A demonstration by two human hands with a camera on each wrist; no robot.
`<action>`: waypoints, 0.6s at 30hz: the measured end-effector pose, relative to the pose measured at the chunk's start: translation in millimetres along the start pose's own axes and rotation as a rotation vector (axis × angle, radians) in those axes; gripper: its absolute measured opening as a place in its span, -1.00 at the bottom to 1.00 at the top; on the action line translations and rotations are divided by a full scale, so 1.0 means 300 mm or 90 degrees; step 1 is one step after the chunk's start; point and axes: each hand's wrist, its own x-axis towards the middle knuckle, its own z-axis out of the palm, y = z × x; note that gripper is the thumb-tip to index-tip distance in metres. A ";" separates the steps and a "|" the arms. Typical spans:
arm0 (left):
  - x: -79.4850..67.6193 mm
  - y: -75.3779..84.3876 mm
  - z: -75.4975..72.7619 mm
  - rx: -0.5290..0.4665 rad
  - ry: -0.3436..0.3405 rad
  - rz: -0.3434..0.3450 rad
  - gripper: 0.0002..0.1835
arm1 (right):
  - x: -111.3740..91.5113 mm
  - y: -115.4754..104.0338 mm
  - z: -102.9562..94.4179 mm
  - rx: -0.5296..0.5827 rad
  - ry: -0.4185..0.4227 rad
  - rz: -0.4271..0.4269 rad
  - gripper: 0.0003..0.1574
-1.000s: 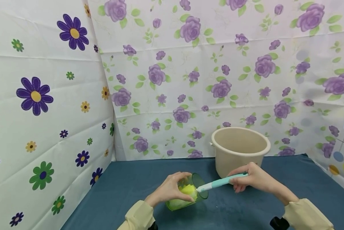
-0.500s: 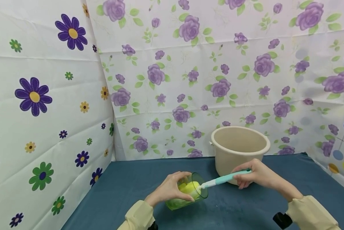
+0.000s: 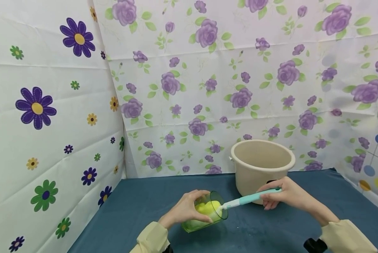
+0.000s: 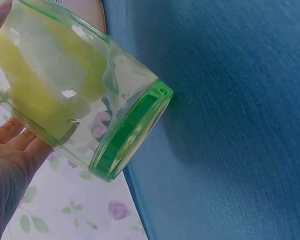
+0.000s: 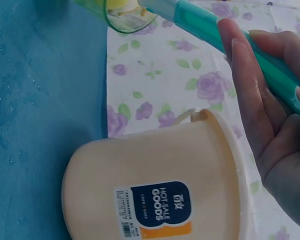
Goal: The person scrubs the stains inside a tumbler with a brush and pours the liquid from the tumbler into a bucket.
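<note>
a clear green cup (image 4: 85, 95) lies tilted in the near middle of the head view, its mouth facing two o'clock and its base eight o'clock. inside it sits the yellow head (image 3: 214, 206) of a brush (image 3: 246, 199); whether that head presses the wall i cannot tell. the brush's handle, white then turquoise, leaves the mouth and runs between two and three o'clock. the left hand (image 3: 186, 208) grasps the cup from its nine o'clock side, thumb on the near side, fingers over the far one. the right hand (image 3: 284, 193) pinches the turquoise end of the handle between thumb and fingers, well apart from the cup. in the left wrist view the thick green base points between four and five o'clock; whether its edge touches the cloth is hard to tell.

at two o'clock from the cup, just behind the right hand, a beige bucket (image 3: 246, 179) stands upright; the right wrist view shows a dark blue and orange label (image 5: 160, 205) on its side. everything stands on or above a blue cloth (image 3: 129, 203), dotted with small drops (image 5: 2, 49). pale yellow sleeves (image 3: 152, 237) come in from seven and four o'clock. behind, at twelve, hangs a purple rose backdrop (image 3: 176, 116); at ten, a daisy-print sheet (image 3: 37, 140).
</note>
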 end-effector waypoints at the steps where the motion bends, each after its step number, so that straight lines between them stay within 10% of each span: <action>1: 0.000 0.000 0.000 0.001 0.000 0.000 -0.20 | -0.001 -0.003 -0.003 -0.002 0.001 -0.003 -0.74; 18: -0.001 0.000 0.000 -0.004 -0.007 -0.011 -0.20 | -0.011 -0.020 -0.041 -0.049 -0.006 0.011 -0.73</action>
